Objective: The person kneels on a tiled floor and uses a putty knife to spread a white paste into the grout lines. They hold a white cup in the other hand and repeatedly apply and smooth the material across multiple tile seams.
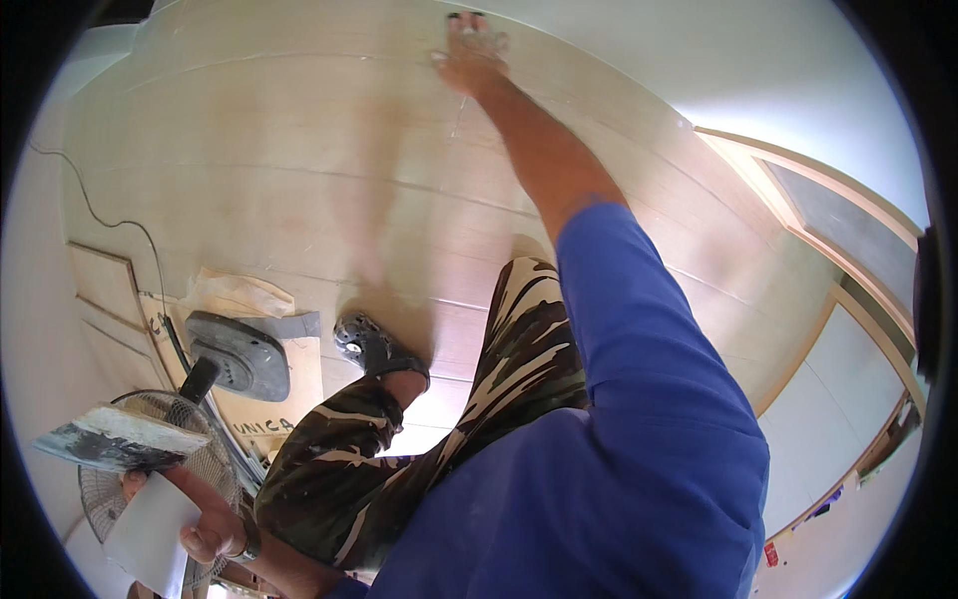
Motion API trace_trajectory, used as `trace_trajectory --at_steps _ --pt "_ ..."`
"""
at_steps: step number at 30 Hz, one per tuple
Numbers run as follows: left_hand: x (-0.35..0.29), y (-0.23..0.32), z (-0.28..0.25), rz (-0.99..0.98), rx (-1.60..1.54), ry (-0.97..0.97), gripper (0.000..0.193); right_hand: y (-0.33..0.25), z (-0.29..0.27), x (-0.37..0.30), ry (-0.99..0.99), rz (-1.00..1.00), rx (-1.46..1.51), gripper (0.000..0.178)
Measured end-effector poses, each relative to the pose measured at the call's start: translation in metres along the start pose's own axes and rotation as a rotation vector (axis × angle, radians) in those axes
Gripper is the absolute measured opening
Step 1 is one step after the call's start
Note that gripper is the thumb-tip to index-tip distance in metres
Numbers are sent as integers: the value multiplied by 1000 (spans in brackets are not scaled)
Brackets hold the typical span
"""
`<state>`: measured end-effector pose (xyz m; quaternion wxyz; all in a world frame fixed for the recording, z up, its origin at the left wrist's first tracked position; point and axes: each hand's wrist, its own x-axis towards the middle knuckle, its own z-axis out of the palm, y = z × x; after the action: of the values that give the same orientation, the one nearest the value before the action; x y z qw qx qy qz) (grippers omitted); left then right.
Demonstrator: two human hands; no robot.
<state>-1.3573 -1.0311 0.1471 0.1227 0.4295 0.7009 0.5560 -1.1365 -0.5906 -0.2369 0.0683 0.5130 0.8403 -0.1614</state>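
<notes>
My right arm stretches far forward over the pale plank floor (439, 215), close to where it meets the white wall. My right hand (475, 60) is somewhat blurred, its fingers apart and nothing seen in them; it appears to touch the floor. At lower left, my left hand (205, 524), with a dark band at the wrist, is closed on a wide putty knife (120, 439) smeared with dark and whitish paste. A smooth white plate (150, 534) is also in that hand; whether it is a second blade, I cannot tell.
A standing fan lies or stands at left, its wire cage (100, 479) behind my left hand and its grey base (244, 357) on cardboard (299, 374). A thin cable (125, 223) runs along the left wall. Framed panels (838, 215) line the right. My shoe (364, 342) rests mid-floor.
</notes>
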Motion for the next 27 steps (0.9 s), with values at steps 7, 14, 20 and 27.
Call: trace_trajectory --at_steps 7,14,20,27 --pt "5 3 2 -103 -26 49 69 214 0 -124 115 444 4 76" --pt "8 10 7 -98 -86 87 70 311 -39 -145 43 703 72 75" --pt "8 6 1 -63 -55 76 69 339 -51 -139 -102 654 94 77" --pt "-3 -3 -14 -66 -43 21 71 328 -29 -131 -109 683 81 88"
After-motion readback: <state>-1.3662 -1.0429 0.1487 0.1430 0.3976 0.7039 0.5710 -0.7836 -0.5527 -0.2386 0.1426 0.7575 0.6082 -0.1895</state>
